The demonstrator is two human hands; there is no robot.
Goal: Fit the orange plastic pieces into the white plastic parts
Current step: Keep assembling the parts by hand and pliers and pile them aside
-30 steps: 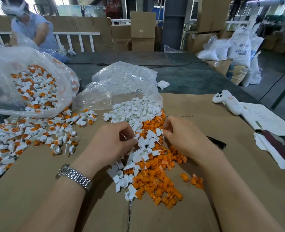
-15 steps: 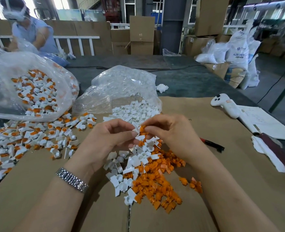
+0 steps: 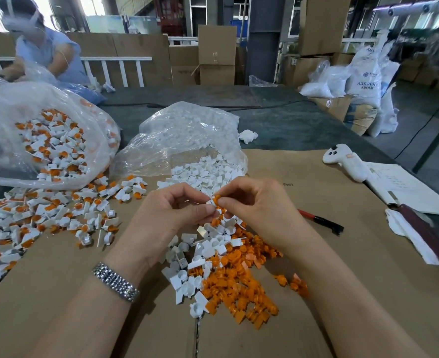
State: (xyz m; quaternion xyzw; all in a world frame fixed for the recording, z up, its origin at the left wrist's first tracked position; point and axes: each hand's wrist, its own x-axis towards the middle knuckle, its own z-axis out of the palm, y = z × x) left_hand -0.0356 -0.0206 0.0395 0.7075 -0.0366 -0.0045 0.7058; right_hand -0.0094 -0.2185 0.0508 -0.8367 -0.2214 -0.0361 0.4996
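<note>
Above the mixed pile at the middle of the cardboard sheet (image 3: pixel 316 254), we have both hands raised and meeting at the fingertips. Our left hand (image 3: pixel 172 215) pinches a white plastic part (image 3: pixel 210 202) between thumb and forefinger, and our right hand (image 3: pixel 254 205) pinches an orange plastic piece (image 3: pixel 217 198) right against it. The two pieces touch, but we cannot tell whether the orange one is already seated or only lined up; we judge this pair to be mid-fit.

As for progress, a good deal looks done. To the left, a spread of assembled pieces (image 3: pixel 45 215), white with orange showing in them, lies on the cardboard, and the clear plastic bag (image 3: pixel 40 140) behind it holds many more of the same.

Plenty is left, too. Under our hands sits a heap of loose orange pieces (image 3: pixel 239 288) with loose white parts (image 3: pixel 187 275) scattered along its left edge, and the second clear bag (image 3: pixel 187 135) ahead spills out more unfitted white parts (image 3: pixel 208 174). A few orange strays (image 3: pixel 294 282) lie just to the right of the heap.

We would put the job somewhere in the middle: one pair at a time, with a large stock of both colours waiting.
</note>
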